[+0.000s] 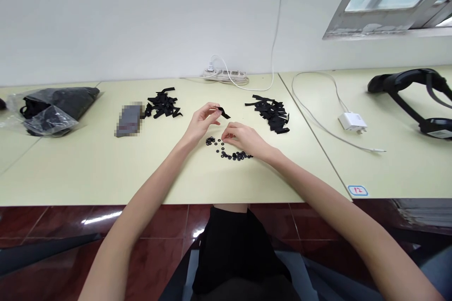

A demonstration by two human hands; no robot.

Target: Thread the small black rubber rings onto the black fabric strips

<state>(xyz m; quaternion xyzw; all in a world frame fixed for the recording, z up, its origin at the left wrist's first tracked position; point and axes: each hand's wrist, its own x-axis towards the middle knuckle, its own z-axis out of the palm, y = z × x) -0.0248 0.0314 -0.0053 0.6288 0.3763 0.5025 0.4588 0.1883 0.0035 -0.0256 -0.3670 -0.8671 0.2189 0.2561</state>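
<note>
My left hand (204, 121) pinches a short black fabric strip (223, 113) between thumb and fingertips, a little above the table. To its right and nearer to me, my right hand (243, 138) has its fingertips drawn together just over several loose small black rings (219, 140); whether a ring is between them is too small to tell. A row of small black round pieces (236, 155) lies below the right hand, partly covered by it. One pile of black strips (163, 104) is at the left, another pile of strips (271, 114) at the right.
Left of the strips lies a blurred-out grey object (130, 120), then a clear plastic bag (52, 115) with black material. A power strip (226, 75) stands against the wall. On the right are a white charger (353, 122) with its cable and a black headset (413, 89).
</note>
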